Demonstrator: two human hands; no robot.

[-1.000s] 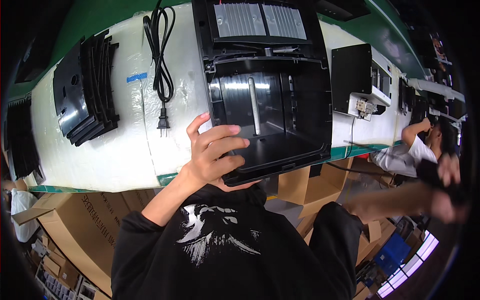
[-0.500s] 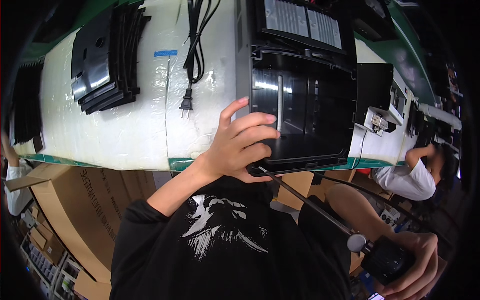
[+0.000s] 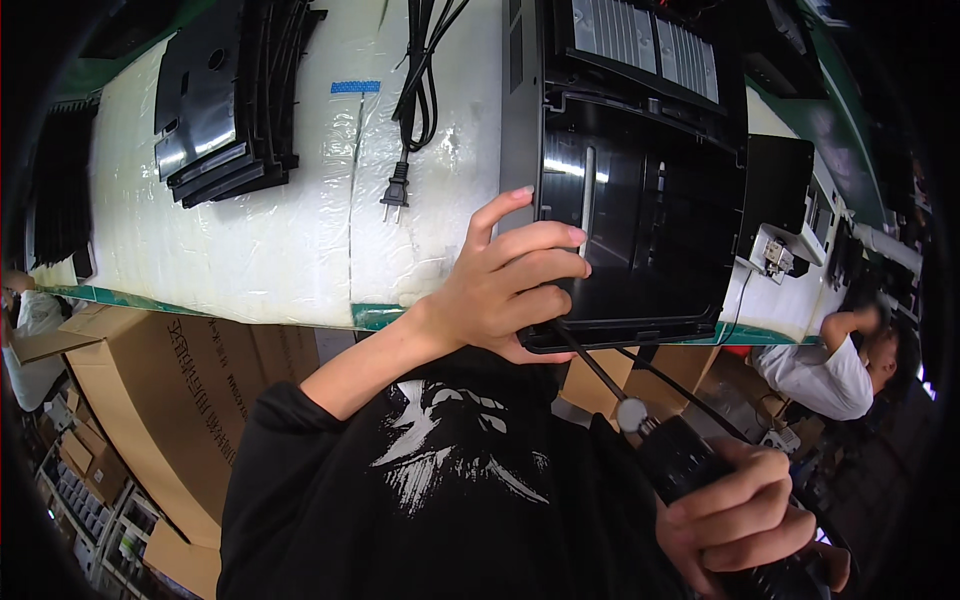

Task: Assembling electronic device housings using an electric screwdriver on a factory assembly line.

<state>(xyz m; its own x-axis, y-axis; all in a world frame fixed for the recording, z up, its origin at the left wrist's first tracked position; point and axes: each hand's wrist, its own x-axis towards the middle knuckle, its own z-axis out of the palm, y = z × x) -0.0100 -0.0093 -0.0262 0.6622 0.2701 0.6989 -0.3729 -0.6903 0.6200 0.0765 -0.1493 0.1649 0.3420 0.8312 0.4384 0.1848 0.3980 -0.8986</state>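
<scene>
A black, box-like housing (image 3: 640,290) lies on the table in front of me, its inside facing up and finned metal plates (image 3: 650,50) at its far end. My left hand (image 3: 505,275) grips its near left corner, fingers curled over the edge and thumb underneath. My right hand (image 3: 745,515) is closed round a black electric screwdriver (image 3: 682,455), low on the right. The screwdriver's long thin shaft points up and left to the housing's near edge, beside my left hand. Its tip is hidden there.
Left of the housing lie a black power cord (image 3: 418,110) and stacked black panels (image 3: 215,110). A metal part (image 3: 775,255) sits to the right. A cardboard box (image 3: 160,420) stands below the table at left. Another person (image 3: 825,370) is at the right.
My right hand has brought the screwdriver up and left, and its tip has gone from view at the housing's near edge. My left hand keeps its hold. The whole view has shifted slightly.
</scene>
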